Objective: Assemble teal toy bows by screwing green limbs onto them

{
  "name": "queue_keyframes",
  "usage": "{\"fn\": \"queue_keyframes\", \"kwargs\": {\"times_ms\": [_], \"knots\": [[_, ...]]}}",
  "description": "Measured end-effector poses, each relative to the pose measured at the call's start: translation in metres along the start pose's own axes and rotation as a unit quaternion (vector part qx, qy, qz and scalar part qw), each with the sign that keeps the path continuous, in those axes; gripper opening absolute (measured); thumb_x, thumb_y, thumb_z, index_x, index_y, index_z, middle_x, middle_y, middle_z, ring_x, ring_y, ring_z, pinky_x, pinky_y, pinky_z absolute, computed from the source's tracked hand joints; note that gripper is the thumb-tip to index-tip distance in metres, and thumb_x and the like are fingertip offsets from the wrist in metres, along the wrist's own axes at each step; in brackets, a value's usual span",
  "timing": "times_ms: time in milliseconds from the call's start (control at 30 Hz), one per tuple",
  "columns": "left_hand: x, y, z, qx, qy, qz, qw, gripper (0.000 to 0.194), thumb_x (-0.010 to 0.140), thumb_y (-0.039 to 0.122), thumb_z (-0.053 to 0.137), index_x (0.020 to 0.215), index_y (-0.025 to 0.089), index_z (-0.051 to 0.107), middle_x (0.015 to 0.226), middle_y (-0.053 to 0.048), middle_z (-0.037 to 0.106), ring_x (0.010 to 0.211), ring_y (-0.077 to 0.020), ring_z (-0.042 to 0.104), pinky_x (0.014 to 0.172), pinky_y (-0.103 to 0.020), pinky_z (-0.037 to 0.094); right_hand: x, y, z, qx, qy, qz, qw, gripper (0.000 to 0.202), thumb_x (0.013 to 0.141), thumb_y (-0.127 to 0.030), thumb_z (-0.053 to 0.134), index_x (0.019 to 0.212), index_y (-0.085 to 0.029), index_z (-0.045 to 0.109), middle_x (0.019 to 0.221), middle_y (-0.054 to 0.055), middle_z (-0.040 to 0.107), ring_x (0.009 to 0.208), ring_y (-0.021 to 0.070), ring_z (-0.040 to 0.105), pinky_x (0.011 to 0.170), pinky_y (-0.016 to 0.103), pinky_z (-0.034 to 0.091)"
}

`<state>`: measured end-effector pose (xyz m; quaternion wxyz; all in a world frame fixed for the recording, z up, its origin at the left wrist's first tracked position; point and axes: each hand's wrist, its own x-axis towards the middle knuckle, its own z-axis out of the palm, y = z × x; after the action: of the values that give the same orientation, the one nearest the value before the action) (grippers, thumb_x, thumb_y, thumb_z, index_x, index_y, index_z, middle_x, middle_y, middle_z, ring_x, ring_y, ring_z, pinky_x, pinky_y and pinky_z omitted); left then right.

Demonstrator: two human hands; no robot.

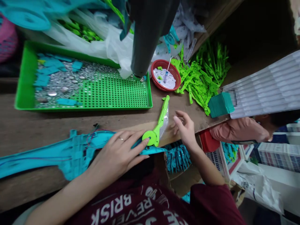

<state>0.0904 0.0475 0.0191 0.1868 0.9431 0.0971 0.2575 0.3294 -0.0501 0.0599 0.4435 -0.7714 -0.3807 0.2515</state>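
A long blue plastic casing (77, 151) with thin red wires lies along the front edge of the wooden bench. My left hand (119, 150), with a ring on one finger, grips the casing's right end between thumb and fingers. Its index fingertip touches the round disc of a lime-green plastic arm (159, 123) fixed with a clear strip. That arm slants up and away from the casing. To the right of it, my right hand (186, 129) hovers with loosely curled fingers apart, holding nothing visible.
A green tray (112, 107) holds screws, metal discs and blue pieces. A red basket (153, 79) holds small white parts and a screwdriver (166, 75). Lime-green arms (199, 81) are heaped behind. A dark post (147, 37) hangs over the bench. Another person (243, 129) is at right.
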Motion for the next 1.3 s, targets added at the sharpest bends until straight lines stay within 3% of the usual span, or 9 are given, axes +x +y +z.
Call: {"fn": "queue_keyframes", "kwargs": {"times_ms": [67, 200, 367, 500, 600, 733, 967, 1133, 1300], "knots": [[-0.001, -0.001, 0.001, 0.013, 0.007, 0.019, 1.000, 0.024, 0.098, 0.038, 0.056, 0.110, 0.023, 0.070, 0.125, -0.014, 0.070, 0.100, -0.0318, 0.068, 0.086, -0.049, 0.053, 0.013, -0.003, 0.001, 0.116, -0.024, 0.125, 0.985, 0.057, 0.080, -0.052, 0.072, 0.123, -0.020, 0.054, 0.103, 0.006, 0.066, 0.057, 0.0112, 0.062, 0.038, 0.023, 0.047], [-0.005, -0.002, 0.003, 0.035, 0.036, 0.057, 0.997, 0.020, 0.099, 0.031, 0.056, 0.109, 0.020, 0.069, 0.125, -0.015, 0.071, 0.099, -0.0297, 0.069, 0.085, -0.046, 0.053, 0.034, -0.013, 0.007, 0.206, -0.131, 0.188, 0.951, 0.048, 0.070, -0.052, 0.079, 0.098, -0.016, 0.063, 0.063, -0.006, 0.060, 0.037, 0.0044, 0.043, 0.029, 0.016, 0.032], [-0.007, 0.002, -0.001, -0.014, 0.055, 0.033, 0.998, 0.018, 0.098, 0.026, 0.056, 0.110, 0.023, 0.069, 0.125, -0.011, 0.071, 0.104, -0.0284, 0.068, 0.088, -0.044, 0.052, 0.041, -0.012, 0.011, 0.222, -0.143, 0.165, 0.950, 0.047, 0.065, -0.053, 0.083, 0.086, -0.016, 0.063, 0.063, -0.003, 0.069, 0.032, 0.0007, 0.032, 0.028, 0.016, 0.023], [0.013, 0.010, -0.006, -0.114, 0.025, -0.079, 0.990, 0.030, 0.098, 0.043, 0.053, 0.116, 0.022, 0.066, 0.118, -0.010, 0.073, 0.103, -0.0291, 0.069, 0.087, -0.044, 0.054, 0.041, -0.007, 0.012, 0.233, -0.139, 0.140, 0.952, 0.047, 0.065, -0.053, 0.083, 0.088, -0.017, 0.063, 0.062, -0.003, 0.070, 0.030, 0.0011, 0.032, 0.028, 0.016, 0.022], [0.042, 0.013, -0.003, -0.162, -0.034, -0.168, 0.972, 0.038, 0.096, 0.044, 0.053, 0.122, 0.019, 0.064, 0.118, -0.011, 0.074, 0.106, -0.0306, 0.070, 0.086, -0.043, 0.056, 0.040, -0.004, 0.015, 0.245, -0.134, 0.133, 0.951, 0.045, 0.066, -0.052, 0.082, 0.085, -0.018, 0.062, 0.061, -0.004, 0.070, 0.030, 0.0007, 0.030, 0.028, 0.015, 0.022], [0.077, 0.007, 0.005, -0.193, -0.155, -0.234, 0.940, 0.027, 0.091, 0.039, 0.056, 0.105, 0.022, 0.072, 0.097, -0.007, 0.079, 0.085, -0.0295, 0.075, 0.068, -0.036, 0.054, 0.039, 0.000, 0.014, 0.255, -0.135, 0.135, 0.948, 0.043, 0.064, -0.051, 0.082, 0.083, -0.019, 0.060, 0.061, -0.003, 0.071, 0.029, 0.0009, 0.029, 0.028, 0.015, 0.023], [0.088, 0.001, -0.001, -0.259, -0.217, -0.301, 0.892, 0.031, 0.085, 0.046, 0.058, 0.100, 0.024, 0.074, 0.089, -0.004, 0.078, 0.078, -0.0266, 0.071, 0.061, -0.030, 0.045, 0.063, -0.011, 0.011, 0.241, -0.105, 0.097, 0.960, 0.048, 0.074, -0.064, 0.067, 0.085, -0.017, 0.063, 0.062, 0.000, 0.071, 0.032, 0.0041, 0.037, 0.028, 0.017, 0.024], [0.089, 0.002, -0.001, -0.283, -0.197, -0.303, 0.888, 0.028, 0.080, 0.046, 0.059, 0.089, 0.024, 0.073, 0.078, -0.001, 0.074, 0.068, -0.0215, 0.064, 0.058, -0.028, 0.038, 0.069, -0.018, 0.021, 0.245, -0.057, 0.082, 0.964, 0.045, 0.076, -0.061, 0.066, 0.076, -0.017, 0.062, 0.049, -0.002, 0.064, 0.030, 0.0026, 0.025, 0.030, 0.018, 0.016], [0.091, 0.000, -0.001, -0.276, -0.240, -0.314, 0.876, 0.029, 0.080, 0.047, 0.060, 0.091, 0.022, 0.072, 0.079, 0.000, 0.072, 0.071, -0.0206, 0.063, 0.061, -0.028, 0.035, 0.064, -0.015, 0.024, 0.270, -0.052, 0.090, 0.957, 0.043, 0.076, -0.060, 0.065, 0.073, -0.017, 0.061, 0.050, -0.002, 0.064, 0.030, 0.0036, 0.029, 0.030, 0.018, 0.019]]}}
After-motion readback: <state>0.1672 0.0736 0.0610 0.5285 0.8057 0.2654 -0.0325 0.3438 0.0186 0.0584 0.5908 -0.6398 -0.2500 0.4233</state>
